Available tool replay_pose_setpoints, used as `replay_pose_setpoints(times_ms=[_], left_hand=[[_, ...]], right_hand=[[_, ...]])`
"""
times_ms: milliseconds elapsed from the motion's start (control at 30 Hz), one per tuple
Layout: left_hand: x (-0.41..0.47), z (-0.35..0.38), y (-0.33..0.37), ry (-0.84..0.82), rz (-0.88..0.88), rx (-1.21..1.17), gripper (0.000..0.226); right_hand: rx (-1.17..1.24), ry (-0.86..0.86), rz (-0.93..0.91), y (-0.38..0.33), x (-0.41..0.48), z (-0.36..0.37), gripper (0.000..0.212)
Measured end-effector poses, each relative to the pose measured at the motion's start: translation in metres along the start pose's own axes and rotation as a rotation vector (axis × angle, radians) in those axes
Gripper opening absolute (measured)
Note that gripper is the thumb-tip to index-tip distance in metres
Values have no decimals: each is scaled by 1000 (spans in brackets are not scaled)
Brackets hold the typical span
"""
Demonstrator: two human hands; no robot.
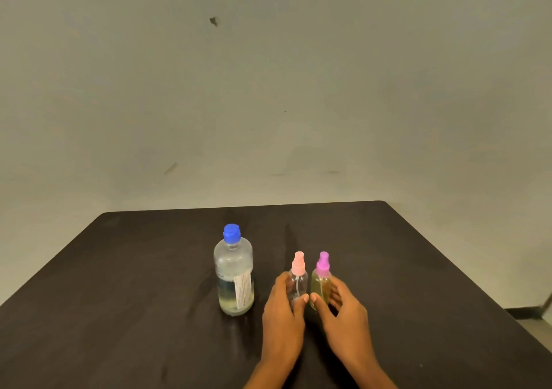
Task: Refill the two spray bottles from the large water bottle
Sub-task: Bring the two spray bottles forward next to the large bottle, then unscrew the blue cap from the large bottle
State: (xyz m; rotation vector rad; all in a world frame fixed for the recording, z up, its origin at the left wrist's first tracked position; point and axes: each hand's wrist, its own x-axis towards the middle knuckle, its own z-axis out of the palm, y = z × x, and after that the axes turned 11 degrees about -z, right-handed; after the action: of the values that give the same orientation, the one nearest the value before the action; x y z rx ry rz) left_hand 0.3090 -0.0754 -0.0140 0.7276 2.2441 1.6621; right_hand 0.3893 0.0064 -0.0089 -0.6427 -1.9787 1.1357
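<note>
Pink-capped spray bottle [298, 281] sits in your left hand [282, 308], thumb and fingers curled round its clear body. Your right hand [343, 314] wraps the purple-capped spray bottle [322, 284] the same way. Both stand upright, side by side, just right of the water bottle [234, 278], which is also upright with its blue cap [231, 233] on. Your left hand is nearer it, so that is probably the one to free for uncapping.

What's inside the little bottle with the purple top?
Yellowish liquid seems to fill most of the purple-topped spray bottle. The right hand grips it, covering some of its lower part.
</note>
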Motion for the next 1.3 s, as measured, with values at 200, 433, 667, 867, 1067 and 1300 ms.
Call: replay_pose_setpoints(times_ms=[200, 433, 667, 867, 1067, 1300], left_hand=[[5, -1, -7, 24, -28, -19, 47], [1, -4, -4, 56, -18, -39, 48], [3, 0, -4, 66, -2, 24, 45], [5, 0, -7, 60, -33, 54, 54], [-9, -10, -4, 125, -71, -71, 59], [-30, -57, 22, 473, 470, -159, 26]], right_hand=[[-134, -60, -17, 3, 2, 1, 49], [-351, -126, -41, 9, 11, 11, 40], [-383, -112, -74, 6, 9, 12, 39], [-354, -119, 3, 5, 5, 10, 72], [13, 260, -21, -18, -5, -1, 60], [-19, 205, -539, -98, 27, 13, 31]])
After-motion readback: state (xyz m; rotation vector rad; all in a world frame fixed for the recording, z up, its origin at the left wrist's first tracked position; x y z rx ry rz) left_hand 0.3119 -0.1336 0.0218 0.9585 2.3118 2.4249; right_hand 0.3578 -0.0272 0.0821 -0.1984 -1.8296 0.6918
